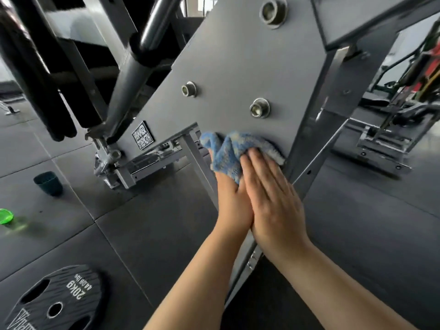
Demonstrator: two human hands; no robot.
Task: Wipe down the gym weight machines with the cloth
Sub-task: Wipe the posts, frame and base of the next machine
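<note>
Head view: the cloth [234,151] is blue terry with pale, worn patches, bunched and crumpled, one fold sticking up at its left. You have it pressed flat against the lower part of the grey plate [238,75] of the weight machine, just below the lowest of three bolts [259,107].

Your right hand [273,201] lies on top of the cloth's lower right part, fingers [256,163] straight and together, tips on the cloth, palm toward the plate. Your left hand [232,203] sits just beside it, touching along the edge; its fingers go under the bunched cloth and are hidden, so you cannot tell whether they curl round it.

On the floor to the left: a 20kg weight plate [54,298], a dark cup [48,182], a green object [6,216], blurred.
</note>
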